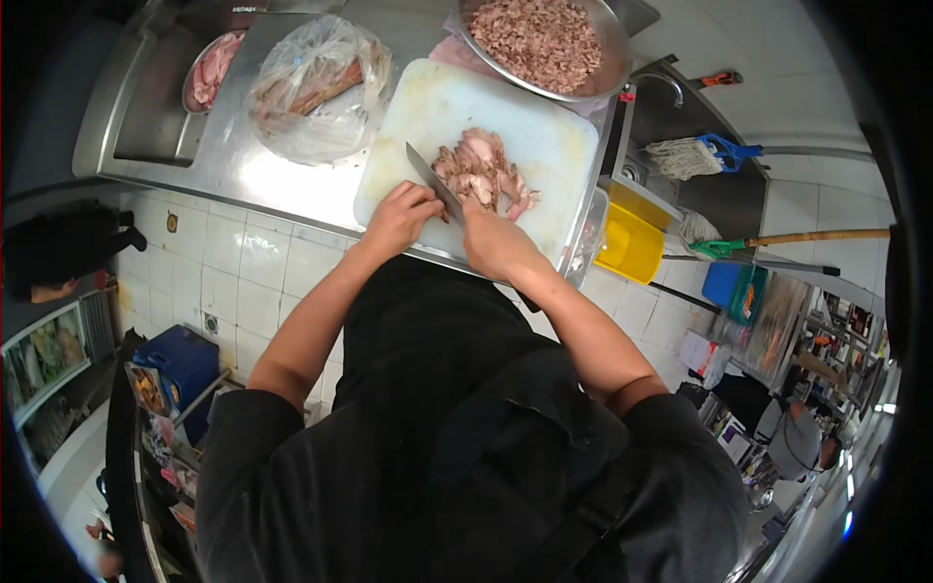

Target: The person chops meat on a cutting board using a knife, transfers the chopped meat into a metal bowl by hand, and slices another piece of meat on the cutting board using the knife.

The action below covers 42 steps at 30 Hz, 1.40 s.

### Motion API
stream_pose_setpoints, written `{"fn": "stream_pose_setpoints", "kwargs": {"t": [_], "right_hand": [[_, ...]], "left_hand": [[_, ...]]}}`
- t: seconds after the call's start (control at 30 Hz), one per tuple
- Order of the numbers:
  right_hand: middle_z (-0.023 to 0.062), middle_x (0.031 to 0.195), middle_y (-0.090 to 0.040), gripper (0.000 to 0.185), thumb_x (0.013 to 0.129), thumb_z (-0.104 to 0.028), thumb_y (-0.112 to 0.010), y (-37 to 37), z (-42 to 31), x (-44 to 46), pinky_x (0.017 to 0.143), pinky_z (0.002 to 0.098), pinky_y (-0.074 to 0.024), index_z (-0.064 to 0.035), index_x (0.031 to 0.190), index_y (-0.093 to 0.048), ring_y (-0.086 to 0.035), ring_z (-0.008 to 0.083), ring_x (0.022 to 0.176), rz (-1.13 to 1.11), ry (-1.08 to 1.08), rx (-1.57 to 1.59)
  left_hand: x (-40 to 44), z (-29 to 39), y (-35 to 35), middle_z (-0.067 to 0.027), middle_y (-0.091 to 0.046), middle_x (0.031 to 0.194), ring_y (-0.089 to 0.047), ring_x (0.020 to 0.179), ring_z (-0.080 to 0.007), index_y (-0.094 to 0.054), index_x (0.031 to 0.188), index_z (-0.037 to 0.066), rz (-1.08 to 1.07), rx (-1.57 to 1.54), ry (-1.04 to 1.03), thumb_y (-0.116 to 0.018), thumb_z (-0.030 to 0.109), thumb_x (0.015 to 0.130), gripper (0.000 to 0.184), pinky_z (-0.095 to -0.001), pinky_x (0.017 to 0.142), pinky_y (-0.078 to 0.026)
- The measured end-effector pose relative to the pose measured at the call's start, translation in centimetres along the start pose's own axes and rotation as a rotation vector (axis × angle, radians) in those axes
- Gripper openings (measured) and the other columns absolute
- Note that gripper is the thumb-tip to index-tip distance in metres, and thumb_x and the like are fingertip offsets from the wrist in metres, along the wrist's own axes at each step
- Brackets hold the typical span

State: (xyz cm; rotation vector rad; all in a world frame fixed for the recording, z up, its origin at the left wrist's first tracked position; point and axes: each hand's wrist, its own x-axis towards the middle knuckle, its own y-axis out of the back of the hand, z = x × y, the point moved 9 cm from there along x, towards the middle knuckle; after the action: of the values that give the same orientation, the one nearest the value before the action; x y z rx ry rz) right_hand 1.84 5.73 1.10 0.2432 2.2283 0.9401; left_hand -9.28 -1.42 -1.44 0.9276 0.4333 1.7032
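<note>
A white cutting board (pixel 410 102) lies on the steel counter in front of me. My right hand (pixel 498 241) is closed around the handle of a kitchen knife (pixel 428 175), its blade pointing up and to the left over the board. Cut pieces of meat (pixel 481 160) are heaped just right of the blade. On the blade's left side, my left hand (pixel 403 219) has its fingers curled together near the board's front edge. A small dark bit of meat shows by its fingertips; what the fingers press on is mostly hidden.
A steel bowl (pixel 614 60) of chopped meat stands behind the board. To the left are a plastic bag (pixel 326 131) with meat inside and a bowl of meat (pixel 216 70) in the sink (pixel 146 146). A yellow bucket (pixel 627 238) and mops (pixel 685 157) are on the right.
</note>
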Motion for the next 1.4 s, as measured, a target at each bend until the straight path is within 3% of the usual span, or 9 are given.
{"fn": "stream_pose_setpoints", "kwargs": {"t": [0.3,0.6,0.67,0.77,0.9,1.03,1.1,1.13,1.4], "right_hand": [[0.031,0.099,-0.07,0.026,0.091,-0.002,-0.046,1.6,0.9,-1.1,0.078,0.0558,-0.0552,0.0043,0.117,-0.046,-0.07,0.0477,0.091,-0.099,-0.065,-0.178],[0.0321,0.096,-0.069,0.026,0.092,-0.002,-0.045,-1.1,0.6,-1.9,0.078,0.0573,-0.0538,0.0046,0.117,-0.046,-0.07,0.0482,0.089,-0.105,-0.06,-0.137],[0.0323,0.097,-0.07,0.025,0.093,-0.002,-0.043,-3.7,2.2,0.0,0.079,0.0565,-0.0542,0.0037,0.117,-0.045,-0.07,0.0487,0.09,0.042,0.028,-0.092],[0.0323,0.095,-0.07,0.023,0.093,-0.002,-0.042,-3.6,2.7,1.7,0.079,0.0572,-0.054,0.0032,0.115,-0.043,-0.069,0.0494,0.09,0.181,0.095,-0.084],[0.0346,0.095,-0.068,0.022,0.092,-0.001,-0.043,-1.6,0.8,0.0,0.077,0.0581,-0.0539,0.0026,0.114,-0.042,-0.069,0.0498,0.09,0.049,0.07,-0.011],[0.0349,0.102,-0.067,0.022,0.09,-0.001,-0.048,-4.1,2.0,1.8,0.076,0.0579,-0.0542,0.0034,0.112,-0.046,-0.069,0.0493,0.091,0.077,-0.01,-0.022],[0.0351,0.099,-0.067,0.024,0.089,-0.001,-0.049,-3.0,1.9,2.6,0.077,0.0576,-0.054,0.0036,0.112,-0.045,-0.068,0.0494,0.091,0.275,0.182,0.087],[0.0369,0.1,-0.066,0.026,0.088,-0.002,-0.051,-1.8,1.1,2.0,0.079,0.058,-0.0535,0.0035,0.113,-0.044,-0.068,0.0504,0.091,0.163,0.128,0.101],[0.0345,0.094,-0.069,0.033,0.09,-0.004,-0.05,-3.0,1.0,3.8,0.085,0.0584,-0.0521,0.0086,0.121,-0.045,-0.068,0.0514,0.092,0.218,0.085,0.084]], "left_hand": [[0.8,0.4,-0.3,-0.0056,-0.066,0.1,-0.061,0.095,-0.0279,-0.073,0.095,0.008,0.04,-0.051,-0.005,-0.071,0.002,0.083,0.013,-0.0396,0.086,-0.05],[0.1,0.8,-0.9,-0.0075,-0.067,0.101,-0.061,0.101,-0.0311,-0.071,0.098,0.005,0.03,0.032,-0.085,-0.07,0.001,0.078,0.02,-0.0412,0.091,-0.051],[-0.1,0.4,-1.0,-0.0043,-0.067,0.102,-0.061,0.104,-0.0266,-0.072,0.097,0.007,0.033,0.059,-0.064,-0.07,0.005,0.08,0.017,-0.037,0.091,-0.053],[0.2,0.6,-0.7,-0.0049,-0.067,0.103,-0.062,0.104,-0.0271,-0.071,0.097,0.006,0.036,0.038,-0.084,-0.069,0.003,0.08,0.018,-0.0363,0.091,-0.053],[-0.2,0.9,-0.8,-0.0056,-0.067,0.103,-0.062,0.104,-0.0269,-0.071,0.097,0.006,0.017,0.063,-0.086,-0.069,0.002,0.08,0.017,-0.0364,0.091,-0.053],[-0.1,0.5,-0.8,-0.0063,-0.067,0.103,-0.062,0.105,-0.0272,-0.071,0.097,0.005,0.035,0.073,-0.085,-0.068,0.002,0.081,0.016,-0.0369,0.091,-0.053],[-0.8,0.8,-0.7,-0.0066,-0.067,0.103,-0.062,0.106,-0.0275,-0.07,0.096,0.005,0.039,0.065,-0.087,-0.068,0.003,0.082,0.015,-0.0371,0.092,-0.053],[-0.8,0.6,-0.8,-0.007,-0.067,0.104,-0.062,0.107,-0.0279,-0.071,0.097,0.005,0.019,0.038,-0.062,-0.068,0.001,0.081,0.016,-0.0373,0.091,-0.053],[-0.4,0.1,0.1,-0.0096,-0.068,0.102,-0.065,0.102,-0.0305,-0.072,0.095,0.003,0.028,-0.031,-0.054,-0.07,-0.004,0.079,0.017,-0.0392,0.087,-0.055]]}}
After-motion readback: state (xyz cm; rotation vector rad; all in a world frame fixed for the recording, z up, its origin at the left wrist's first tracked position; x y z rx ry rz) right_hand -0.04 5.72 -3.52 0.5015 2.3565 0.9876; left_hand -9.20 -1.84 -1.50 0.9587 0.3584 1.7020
